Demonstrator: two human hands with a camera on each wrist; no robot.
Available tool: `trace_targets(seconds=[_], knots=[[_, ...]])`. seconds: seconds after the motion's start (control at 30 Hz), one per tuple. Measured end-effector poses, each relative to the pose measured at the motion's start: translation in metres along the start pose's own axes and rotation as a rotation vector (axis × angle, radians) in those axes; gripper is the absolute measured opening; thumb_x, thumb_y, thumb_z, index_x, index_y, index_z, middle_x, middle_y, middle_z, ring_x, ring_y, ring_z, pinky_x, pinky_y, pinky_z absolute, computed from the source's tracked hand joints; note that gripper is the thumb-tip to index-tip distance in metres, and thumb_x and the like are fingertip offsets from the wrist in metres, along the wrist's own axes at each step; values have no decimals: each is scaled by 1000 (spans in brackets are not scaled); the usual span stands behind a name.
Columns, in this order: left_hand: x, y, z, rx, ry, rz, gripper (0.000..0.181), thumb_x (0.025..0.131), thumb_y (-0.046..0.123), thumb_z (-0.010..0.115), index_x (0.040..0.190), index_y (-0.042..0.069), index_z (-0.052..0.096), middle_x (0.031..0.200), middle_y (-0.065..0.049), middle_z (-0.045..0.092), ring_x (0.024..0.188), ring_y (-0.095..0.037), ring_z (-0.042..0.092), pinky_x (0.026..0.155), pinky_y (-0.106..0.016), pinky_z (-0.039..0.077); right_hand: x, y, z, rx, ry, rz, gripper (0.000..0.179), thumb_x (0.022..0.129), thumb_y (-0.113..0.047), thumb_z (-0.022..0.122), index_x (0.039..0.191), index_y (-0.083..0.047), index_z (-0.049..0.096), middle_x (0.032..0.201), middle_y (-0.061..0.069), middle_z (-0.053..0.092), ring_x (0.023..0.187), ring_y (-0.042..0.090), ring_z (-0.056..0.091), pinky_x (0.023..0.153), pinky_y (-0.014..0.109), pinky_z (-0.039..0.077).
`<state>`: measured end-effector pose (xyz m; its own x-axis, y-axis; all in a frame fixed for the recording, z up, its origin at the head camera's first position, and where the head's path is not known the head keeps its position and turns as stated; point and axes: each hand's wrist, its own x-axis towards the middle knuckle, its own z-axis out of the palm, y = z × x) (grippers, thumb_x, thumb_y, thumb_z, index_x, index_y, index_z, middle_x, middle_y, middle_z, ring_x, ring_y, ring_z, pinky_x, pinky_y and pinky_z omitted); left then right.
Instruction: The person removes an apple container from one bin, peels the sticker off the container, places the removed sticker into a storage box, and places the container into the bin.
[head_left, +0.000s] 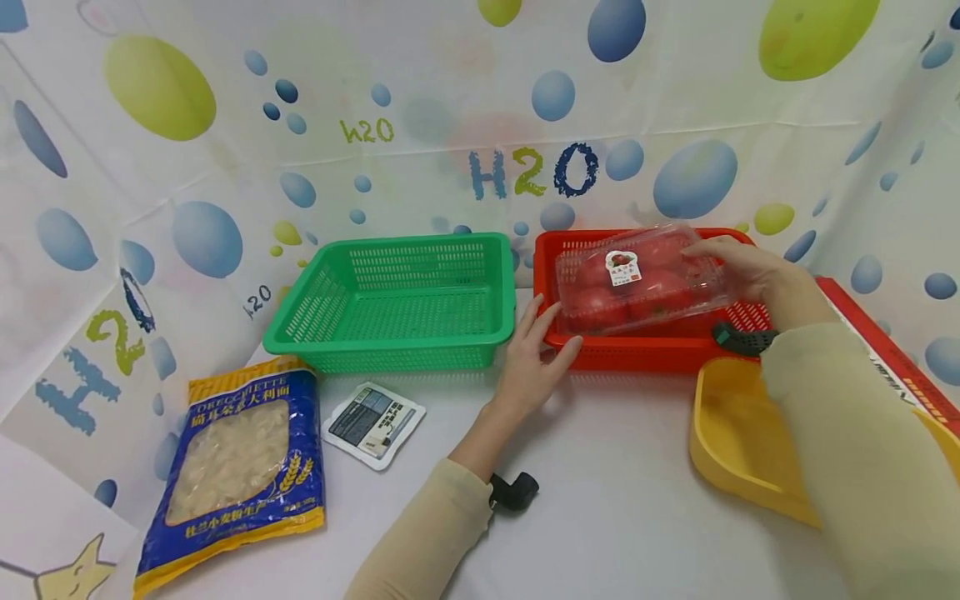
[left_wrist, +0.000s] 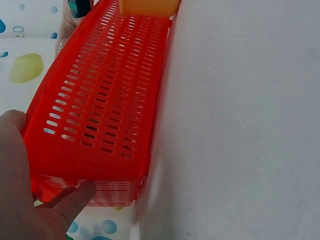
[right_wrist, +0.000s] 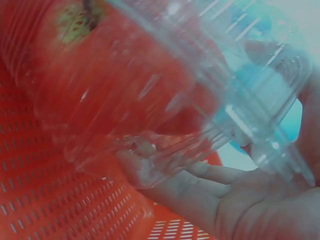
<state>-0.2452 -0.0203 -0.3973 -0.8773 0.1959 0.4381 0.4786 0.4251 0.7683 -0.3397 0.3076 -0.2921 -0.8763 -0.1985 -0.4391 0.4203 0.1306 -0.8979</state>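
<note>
My right hand [head_left: 738, 267] grips the right end of a clear plastic box of tomatoes [head_left: 652, 296], which has a white label on its lid. Tilted, the box overlaps the red basket [head_left: 622, 354] in the head view. Close up in the right wrist view, a red tomato [right_wrist: 125, 75] shows through the plastic, with the fingers [right_wrist: 200, 200] under and around the box's end. My left hand [head_left: 525, 362] is at the basket's left end, fingers spread; in the left wrist view its thumb and fingers [left_wrist: 75, 200] touch the basket's end wall.
Left of the red basket stands a green basket [head_left: 408, 357]. In front of it lie a small white packet [head_left: 373, 425] and a blue-and-yellow bag of orecchiette pasta [head_left: 240, 467]. A yellow tray [head_left: 742, 492] is at the right, under my right sleeve. A patterned cloth [head_left: 450, 75] hangs behind.
</note>
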Motion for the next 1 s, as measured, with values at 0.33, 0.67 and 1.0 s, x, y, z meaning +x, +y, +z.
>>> trace_targets(seconds=[0.33,0.67,1.0], knots=[[-7,9,-11,78,-54,-3,76,94,43,67,159,25,34,167,-1,19,149,-23,22,96,-46,52,-16,-8,5,160,13,-95,45,97,-43,65,135,-31,43,110,-5,68,102,20,64,86,43,58],[-26,23,-27,68,-96,121,73,96,42,66,157,17,37,166,-7,20,150,-23,22,104,-53,45,-42,-16,29,315,20,-155,46,97,-36,68,134,-29,41,107,-5,71,95,18,68,80,41,60],[-32,31,-49,-8,38,224,76,93,29,69,157,9,33,160,-7,32,145,-19,31,106,-46,45,-67,-21,61,420,27,-161,50,94,-36,72,133,-29,43,108,-6,71,97,16,68,79,36,60]])
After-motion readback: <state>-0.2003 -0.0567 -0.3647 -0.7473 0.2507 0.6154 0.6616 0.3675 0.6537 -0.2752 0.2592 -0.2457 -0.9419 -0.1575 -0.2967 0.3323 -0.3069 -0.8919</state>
